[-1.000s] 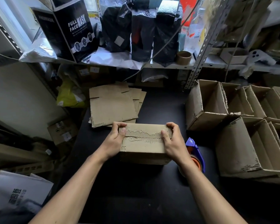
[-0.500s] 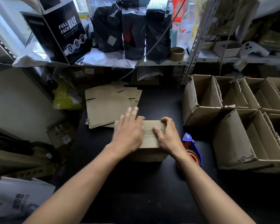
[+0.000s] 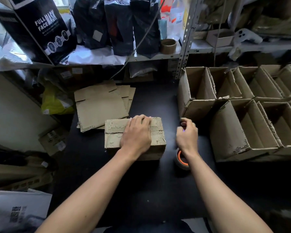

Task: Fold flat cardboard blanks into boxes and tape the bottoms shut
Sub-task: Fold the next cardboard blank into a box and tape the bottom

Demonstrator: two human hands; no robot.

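Head view: the left hand lies flat, palm down, fingers straight, pressing the closed flaps of the box on the black desk. Just right of the box, the right hand curls its fingers round the tape dispenser, whose orange-cored roll shows below the wrist. Flat blanks lie beyond the left hand; open finished boxes stand right of the right hand.

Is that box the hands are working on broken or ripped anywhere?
A bit, yes. The top of the box under the left hand is scuffed: the paper skin is torn off, showing ribbed lines. The open boxes on the right have ragged, frayed edges too. Nothing looks spilled.
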